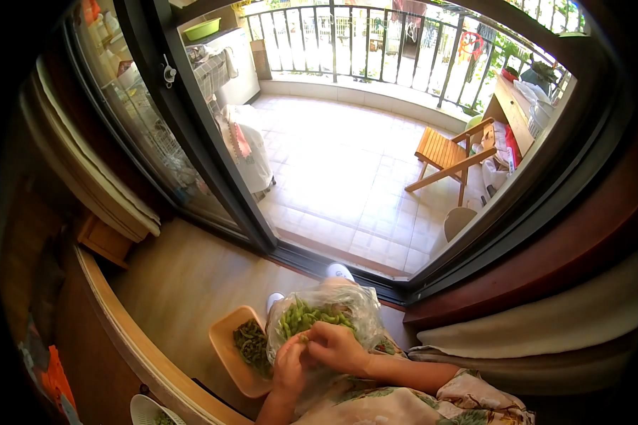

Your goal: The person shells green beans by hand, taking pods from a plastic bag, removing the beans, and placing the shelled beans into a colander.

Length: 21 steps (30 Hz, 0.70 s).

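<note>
My left hand (288, 365) and my right hand (338, 349) meet over my lap, fingers closed and fingertips touching. Between them shows a small yellow-green bit, which looks like a green bean pod (303, 338); most of it is hidden by the fingers. Just beyond the hands, a clear plastic bag (366, 312) lies open on my lap, with plump green pods (308, 315) inside. To the left of the bag is a peach-coloured plastic basin (221, 336), holding darker green pods or husks (252, 346).
A white basket (142, 411) with green bits stands at the lower left, by a curved wooden edge (131, 340). Ahead, a dark sliding-door frame (255, 227) opens onto a tiled balcony (326, 163) with a wooden folding chair (450, 152) and a railing (376, 46).
</note>
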### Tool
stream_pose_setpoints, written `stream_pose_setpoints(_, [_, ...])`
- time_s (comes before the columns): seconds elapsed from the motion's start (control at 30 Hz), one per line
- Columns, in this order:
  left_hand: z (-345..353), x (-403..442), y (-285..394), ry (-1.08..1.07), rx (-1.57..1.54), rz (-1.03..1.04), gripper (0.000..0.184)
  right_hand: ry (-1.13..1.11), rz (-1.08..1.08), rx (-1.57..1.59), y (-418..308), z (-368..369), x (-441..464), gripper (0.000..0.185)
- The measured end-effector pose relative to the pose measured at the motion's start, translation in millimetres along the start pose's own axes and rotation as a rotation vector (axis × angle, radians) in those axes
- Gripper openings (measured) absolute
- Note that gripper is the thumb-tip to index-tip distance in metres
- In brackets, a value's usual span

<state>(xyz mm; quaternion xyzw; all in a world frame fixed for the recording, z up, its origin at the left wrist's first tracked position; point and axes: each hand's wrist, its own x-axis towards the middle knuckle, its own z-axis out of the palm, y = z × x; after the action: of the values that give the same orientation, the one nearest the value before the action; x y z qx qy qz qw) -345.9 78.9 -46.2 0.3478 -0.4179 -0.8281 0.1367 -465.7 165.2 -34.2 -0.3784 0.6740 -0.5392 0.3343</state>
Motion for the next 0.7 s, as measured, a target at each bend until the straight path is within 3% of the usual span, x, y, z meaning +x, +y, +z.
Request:
stream_pose_setpoints(0.43, [-3,4,-5,-0.026,-0.165,-0.019,0.035,0.04,-0.032,0.024,5,5,1,0.014])
stream_pose_setpoints(0.7, [-6,2,-8,-0.03,-0.041,-0.041,0.026,-0.021,0.167,0.308,9,-3,4,0.012])
